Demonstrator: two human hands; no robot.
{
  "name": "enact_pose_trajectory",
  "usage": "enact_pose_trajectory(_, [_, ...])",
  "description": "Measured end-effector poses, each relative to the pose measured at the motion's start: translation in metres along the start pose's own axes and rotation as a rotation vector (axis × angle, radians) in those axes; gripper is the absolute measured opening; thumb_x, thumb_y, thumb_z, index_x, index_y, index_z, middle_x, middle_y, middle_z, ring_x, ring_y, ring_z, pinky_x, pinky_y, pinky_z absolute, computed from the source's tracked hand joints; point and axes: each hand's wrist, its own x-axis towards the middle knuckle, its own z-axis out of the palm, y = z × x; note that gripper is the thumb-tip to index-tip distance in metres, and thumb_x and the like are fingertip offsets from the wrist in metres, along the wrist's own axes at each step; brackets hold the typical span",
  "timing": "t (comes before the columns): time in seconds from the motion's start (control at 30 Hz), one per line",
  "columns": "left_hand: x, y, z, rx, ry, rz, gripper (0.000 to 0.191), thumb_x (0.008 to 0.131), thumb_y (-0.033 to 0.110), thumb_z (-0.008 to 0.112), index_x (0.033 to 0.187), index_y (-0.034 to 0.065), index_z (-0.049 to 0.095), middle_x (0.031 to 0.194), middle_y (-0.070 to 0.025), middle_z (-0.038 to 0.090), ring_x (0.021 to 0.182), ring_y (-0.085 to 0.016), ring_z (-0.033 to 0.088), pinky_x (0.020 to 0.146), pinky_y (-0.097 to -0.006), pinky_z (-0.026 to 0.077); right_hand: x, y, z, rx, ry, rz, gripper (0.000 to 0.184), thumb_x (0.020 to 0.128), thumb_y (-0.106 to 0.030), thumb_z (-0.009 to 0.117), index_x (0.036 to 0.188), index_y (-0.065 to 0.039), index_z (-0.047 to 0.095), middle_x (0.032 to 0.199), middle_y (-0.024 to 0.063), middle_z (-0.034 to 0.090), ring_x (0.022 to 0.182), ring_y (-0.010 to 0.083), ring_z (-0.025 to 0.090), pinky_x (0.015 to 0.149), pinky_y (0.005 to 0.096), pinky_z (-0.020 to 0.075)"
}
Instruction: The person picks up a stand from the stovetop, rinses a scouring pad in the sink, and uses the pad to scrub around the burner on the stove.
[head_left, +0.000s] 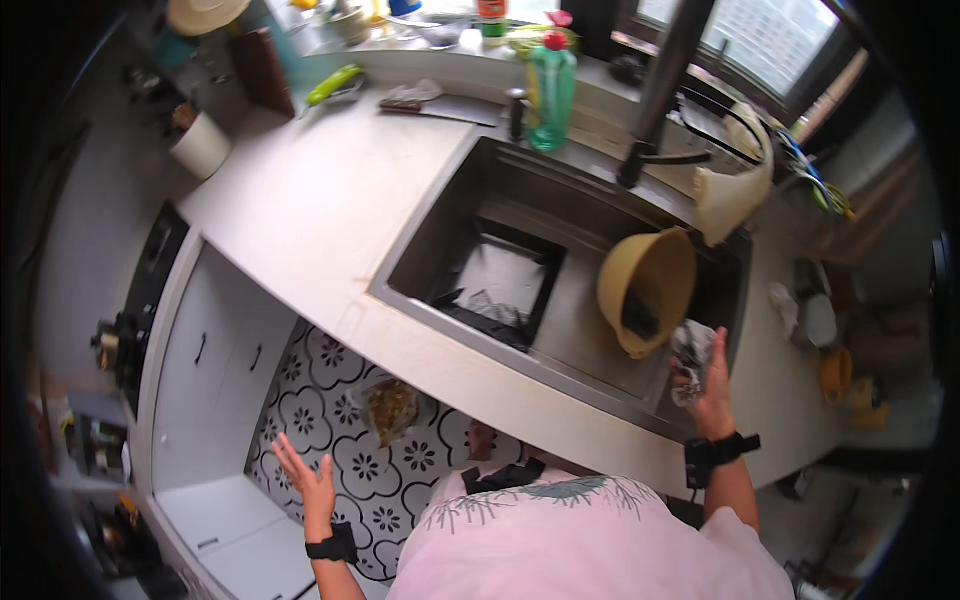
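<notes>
My right hand grips a crumpled, dark-patterned cloth or wipe over the right end of the metal sink. My left hand is held over the patterned floor, fingers spread and holding nothing. Just left of the crumpled cloth, a tan plastic basin sits tilted in the sink, with something dark inside it. Dark and clear pieces, too unclear to name, lie at the sink's left part. The black faucet rises behind the sink.
Behind the sink stands a green bottle with a red cap. A cleaver and a green-handled peeler or similar tool lie on the back of the white countertop. A plastic bag with scraps is on the floor below the counter edge.
</notes>
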Motion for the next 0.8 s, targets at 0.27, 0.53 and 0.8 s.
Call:
enact_pose_trajectory(0.27, [-0.063,-0.005,-0.005,0.092,-0.021,-0.151,0.087,0.081,0.029,0.063,0.145,0.0150,0.005,0.147,-0.0219,-0.003,0.136,-0.040,0.004,0.104,-0.0528,0.013,0.031,-0.012,-0.087,0.069,-0.029,0.011,0.015,0.090,-0.027,0.052,0.091,-0.013,0.053,0.071,0.0014,0.057,0.050,0.0136,0.055,0.043,0.0249,0.0501])
enact_pose_trajectory(0.53, [-0.089,-0.047,-0.029,0.094,-0.006,-0.249,0.087,0.082,0.032,0.062,0.144,0.0148,0.003,0.146,-0.0230,-0.005,0.135,-0.042,0.000,0.104,-0.0547,0.012,0.007,-0.035,-0.044,-0.169,0.485,-0.431,0.031,0.091,-0.039,0.048,0.083,-0.010,0.057,0.057,0.0026,0.049,0.049,0.0146,0.047,0.046,0.0309,0.0399])
enact_pose_trajectory(0.8, [-0.125,-0.182,-0.057,-0.015,0.042,-0.309,0.088,0.081,0.033,0.063,0.144,0.0153,0.005,0.146,-0.0255,-0.005,0.134,-0.044,0.001,0.102,-0.0571,0.012,0.120,-0.139,-0.225,-0.730,0.501,-0.898,0.041,0.089,-0.044,0.050,0.108,-0.010,0.061,0.087,-0.0024,0.060,0.059,0.0126,0.049,0.048,0.0328,0.0344])
